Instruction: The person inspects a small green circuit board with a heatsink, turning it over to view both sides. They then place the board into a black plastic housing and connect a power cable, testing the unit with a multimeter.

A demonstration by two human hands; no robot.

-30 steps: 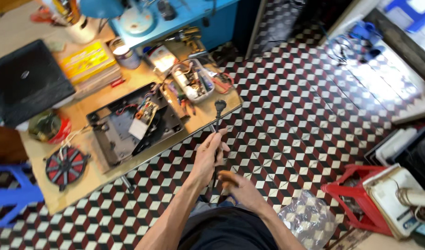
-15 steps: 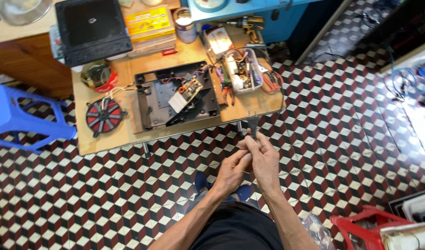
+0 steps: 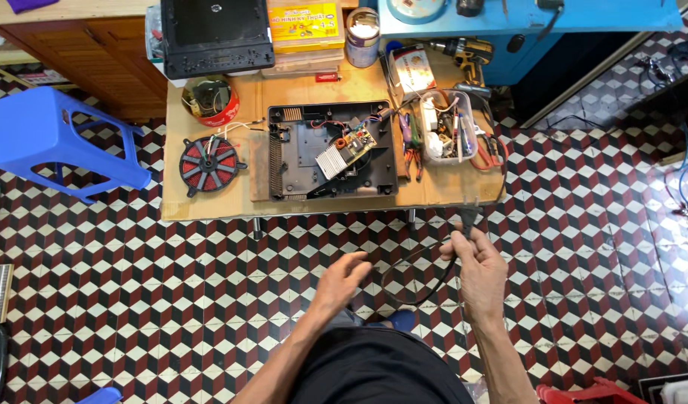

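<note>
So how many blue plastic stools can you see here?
2: one blue stool left of the table, tipped; another's corner at the bottom edge, mostly cut off.

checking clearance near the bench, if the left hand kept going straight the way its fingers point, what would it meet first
The left hand points up and right, toward the low cardboard-topped table. First in that line is probably the loop of thin black power cord hanging from the right hand, then the table edge; depth is unclear.

Black power cord (image 3: pixel 422 280) loops below its upright plug (image 3: pixel 469 218).
</note>
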